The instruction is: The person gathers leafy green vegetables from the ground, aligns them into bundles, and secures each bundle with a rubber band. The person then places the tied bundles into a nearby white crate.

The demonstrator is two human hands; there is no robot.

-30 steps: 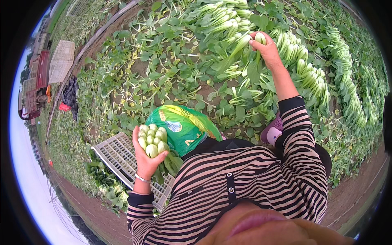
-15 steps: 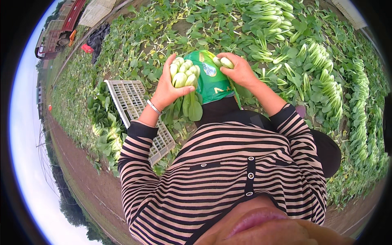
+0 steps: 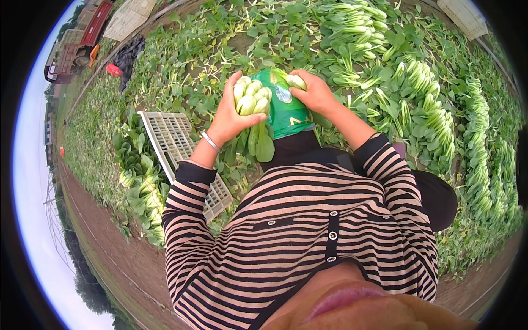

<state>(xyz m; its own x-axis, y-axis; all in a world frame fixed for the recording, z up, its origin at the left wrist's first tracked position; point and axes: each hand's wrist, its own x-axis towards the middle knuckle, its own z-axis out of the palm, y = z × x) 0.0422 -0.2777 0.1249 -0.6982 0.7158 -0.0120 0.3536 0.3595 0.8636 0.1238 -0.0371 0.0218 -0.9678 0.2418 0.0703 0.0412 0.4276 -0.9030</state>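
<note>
My left hand (image 3: 228,120) grips a bunch of pale-based bok choy (image 3: 251,98), bases up and dark leaves hanging below. Just right of it, my right hand (image 3: 316,98) is closed on a bok choy head (image 3: 296,82), its pale base showing past my thumb. Both hands are over a green printed plastic bag (image 3: 286,118) draped above my dark trousers. A white lattice crate (image 3: 165,137) lies beside my left arm.
Rows of cut bok choy (image 3: 432,110) lie on the leafy ground to the right, more (image 3: 140,181) left of the crate. A red truck (image 3: 91,25), white crate (image 3: 126,19), dark cloth (image 3: 129,63) and red item (image 3: 114,70) are at upper left, another crate (image 3: 462,16) upper right.
My right hand has come from the pile at upper right to beside the left bunch. Half a second ago two bases showed in it; now one shows. The view has also shifted.
</note>
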